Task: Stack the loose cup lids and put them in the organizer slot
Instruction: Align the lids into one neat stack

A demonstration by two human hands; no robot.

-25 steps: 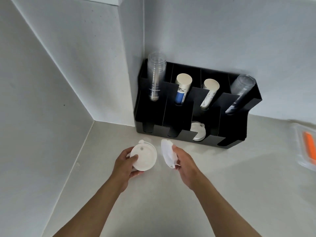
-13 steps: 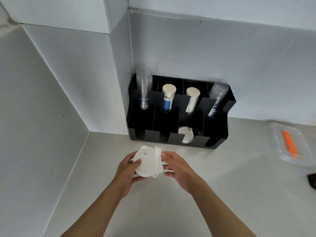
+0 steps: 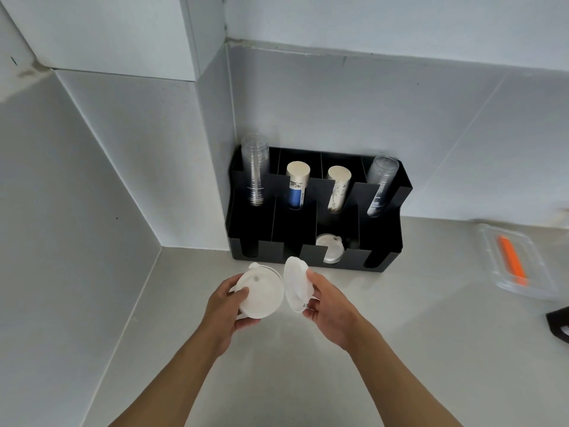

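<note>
My left hand (image 3: 226,306) grips a small stack of white cup lids (image 3: 263,292), flat face toward me, above the counter. My right hand (image 3: 331,306) holds another white lid (image 3: 296,283) on edge, just right of that stack with a narrow gap between them. Behind both hands stands the black organizer (image 3: 385,257) in the corner. White lids (image 3: 329,249) lie in its third front slot from the left; the other front slots look dark.
The organizer's back slots hold clear cup stacks (image 3: 255,167) (image 3: 381,183) and paper cup stacks (image 3: 297,186) (image 3: 338,188). A clear lidded box (image 3: 511,257) with an orange item sits on the counter at right, a black object (image 3: 558,323) near the right edge. Walls close in left and behind.
Half a second ago the right hand's lid was pressed against the left hand's stack; now it is pulled slightly away to the right. The view has tilted upward.
</note>
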